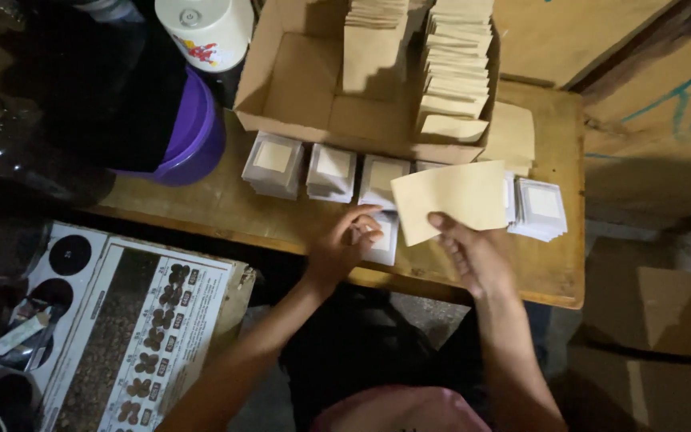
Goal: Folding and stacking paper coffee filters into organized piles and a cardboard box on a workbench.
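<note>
**Kraft envelope held over packed bench as small stacks crowd the front edge**

A tan kraft envelope point(451, 210) is lifted clear of the wooden bench point(225, 210), pinched at its lower edge by the right hand point(473, 258), thumb on top and fingers beneath. It hangs above the bench's front edge, toward the right end, partly covering the row behind it. The left hand point(339, 246) is curled, fingertips closed on a small white-bordered card stack point(385, 236) lying just at the front edge, beside the envelope's lower left corner.

Behind the hands, a row of similar card stacks point(273, 164) runs along the bench, each a short pile with a pale centre; the rightmost pile point(539, 210) is fanned and sits near the right end. An open cardboard box point(297, 84) stands at the back edge, holding upright ranks of more tan envelopes point(453, 72). A purple plastic tub point(193, 132) and a white lidded container point(205, 28) occupy the back left corner. A printed carton point(141, 328) rests on the floor at lower left.

The risks look modest but real: the stack under the left hand sits so close to the front edge that a sideways pull could spill it to the floor, and the light grip on the envelope could let it sag or slip. A sweep of either forearm could also topple the fanned pile. Dim light makes fine alignment harder to judge.
</note>
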